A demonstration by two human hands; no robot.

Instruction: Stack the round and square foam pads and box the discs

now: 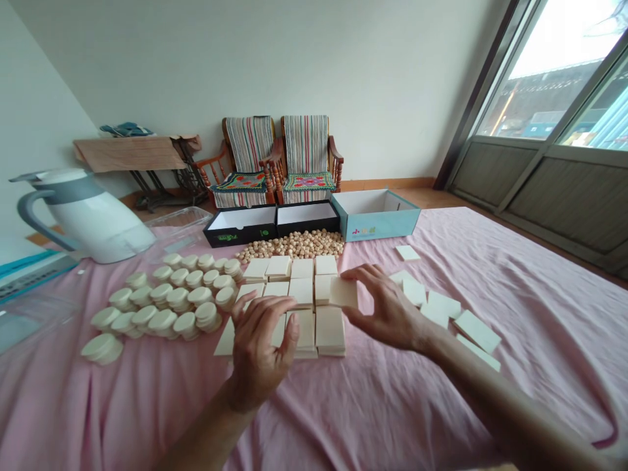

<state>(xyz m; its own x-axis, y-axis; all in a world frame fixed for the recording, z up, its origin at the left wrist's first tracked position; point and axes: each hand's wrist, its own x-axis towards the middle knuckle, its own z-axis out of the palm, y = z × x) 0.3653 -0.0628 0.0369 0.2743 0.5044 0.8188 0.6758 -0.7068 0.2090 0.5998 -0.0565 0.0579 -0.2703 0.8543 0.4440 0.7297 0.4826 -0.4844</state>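
Observation:
Stacks of cream square tiles [330, 327] stand in rows at the middle of the pink cloth. My right hand [380, 307] pinches a square tile [343, 292] between thumb and fingers, at the right side of the stacks and partly over one of them. Above the nearer left stacks lies my left hand [265, 337], palm down with fingers stretched out, holding nothing I can see; it hides some tiles. Loose square tiles [478, 330] are scattered to the right of my right hand. Stacks of round cream discs [161, 322] fill the left side.
Behind the tiles sits a heap of small wooden pieces [294, 245], then two black boxes [240, 234] and a light blue box [383, 227]. A white and grey jug [98, 219] stands at the left beside clear plastic containers [184, 221]. Two wooden chairs [307, 150] are by the wall.

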